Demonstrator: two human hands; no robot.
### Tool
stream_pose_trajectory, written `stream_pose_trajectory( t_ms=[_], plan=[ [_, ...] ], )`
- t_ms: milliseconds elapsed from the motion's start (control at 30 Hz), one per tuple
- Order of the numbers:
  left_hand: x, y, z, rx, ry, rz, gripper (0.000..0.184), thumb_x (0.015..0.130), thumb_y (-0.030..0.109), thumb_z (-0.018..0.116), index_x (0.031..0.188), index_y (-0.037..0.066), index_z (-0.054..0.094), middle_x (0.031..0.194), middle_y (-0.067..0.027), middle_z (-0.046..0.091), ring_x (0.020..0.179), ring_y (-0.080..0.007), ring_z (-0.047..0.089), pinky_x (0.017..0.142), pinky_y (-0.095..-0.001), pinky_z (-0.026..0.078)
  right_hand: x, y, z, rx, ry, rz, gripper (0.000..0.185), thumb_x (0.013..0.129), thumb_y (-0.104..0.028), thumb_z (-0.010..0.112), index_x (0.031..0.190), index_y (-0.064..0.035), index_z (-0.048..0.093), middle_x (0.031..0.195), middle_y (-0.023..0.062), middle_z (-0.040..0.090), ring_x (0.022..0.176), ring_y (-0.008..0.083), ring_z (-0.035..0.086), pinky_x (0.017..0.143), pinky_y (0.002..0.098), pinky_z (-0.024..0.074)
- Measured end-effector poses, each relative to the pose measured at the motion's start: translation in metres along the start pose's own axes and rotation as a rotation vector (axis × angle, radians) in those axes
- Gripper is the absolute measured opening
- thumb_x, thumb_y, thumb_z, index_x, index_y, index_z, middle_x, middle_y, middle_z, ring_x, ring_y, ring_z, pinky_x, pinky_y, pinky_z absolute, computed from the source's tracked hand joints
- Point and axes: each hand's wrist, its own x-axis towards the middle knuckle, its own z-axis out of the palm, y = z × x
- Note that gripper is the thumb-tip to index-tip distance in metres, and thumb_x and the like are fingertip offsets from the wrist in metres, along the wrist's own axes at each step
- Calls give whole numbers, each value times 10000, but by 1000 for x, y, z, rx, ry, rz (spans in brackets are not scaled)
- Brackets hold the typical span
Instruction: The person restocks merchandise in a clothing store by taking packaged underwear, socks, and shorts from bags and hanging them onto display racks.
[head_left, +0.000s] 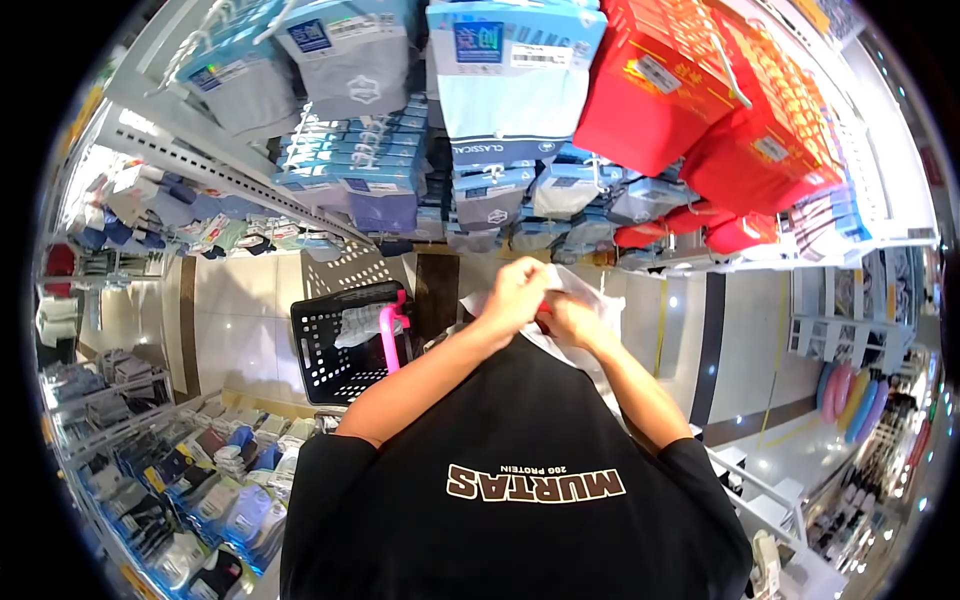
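Note:
My left hand [512, 298] is closed, its fingertips pinching the upper edge of a thin whitish plastic bag [605, 305]. Right beside it, my right hand [577, 323] is curled against the same bag, fingers bent inward. A small bit of red [545, 308] shows between the two hands; I cannot make out what it is. The bag spreads out behind both hands and hangs down in front of my black shirt [540, 430]. What lies inside the bag is hidden by my hands and forearms.
Racks of hanging blue sock packs [515, 95] and red packs [650, 90] stand close ahead. On the floor at left is a black basket [305, 350] with a pink handle [388, 335] and a pale packet inside. A bin of folded packs [200, 480] is at lower left.

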Motion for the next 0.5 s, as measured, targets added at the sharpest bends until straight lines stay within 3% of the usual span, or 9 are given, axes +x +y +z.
stream_pose_trajectory(
  t_ms=[67,133,200,333,500],
  plan=[
    [3,9,-11,-3,35,-28,141,988,186,578,917,74,622,678,55,528,510,-17,430,442,-183,303,-27,-22,-42,366,129,-72,251,871,-150,677,1086,-23,651,836,138,702,747,271,688,724,379,532],
    [3,13,-23,-50,14,-51,135,986,188,583,917,76,615,667,56,512,487,-15,402,424,-190,277,-44,-29,-76,448,154,-89,222,865,-57,671,1082,-13,648,867,82,681,773,176,656,733,316,524],
    [0,22,-33,-72,31,-83,133,985,206,592,920,90,590,635,79,456,466,-5,350,413,-196,246,-55,-22,-97,890,38,121,225,885,-35,669,1103,18,639,983,35,659,898,96,601,811,271,506],
    [1,31,-53,-125,29,-113,185,983,256,597,902,92,571,628,90,395,489,-16,315,435,-222,245,-65,-15,-118,1311,375,-48,304,895,-78,692,1170,8,597,1076,63,667,971,125,619,887,280,496],
    [-3,37,-54,-28,115,-105,235,972,283,610,958,49,605,629,85,423,508,-20,349,445,-222,267,-63,-22,-164,1433,726,-287,393,896,-175,711,1206,19,566,1136,93,658,1016,168,634,936,324,484]
  ],
)
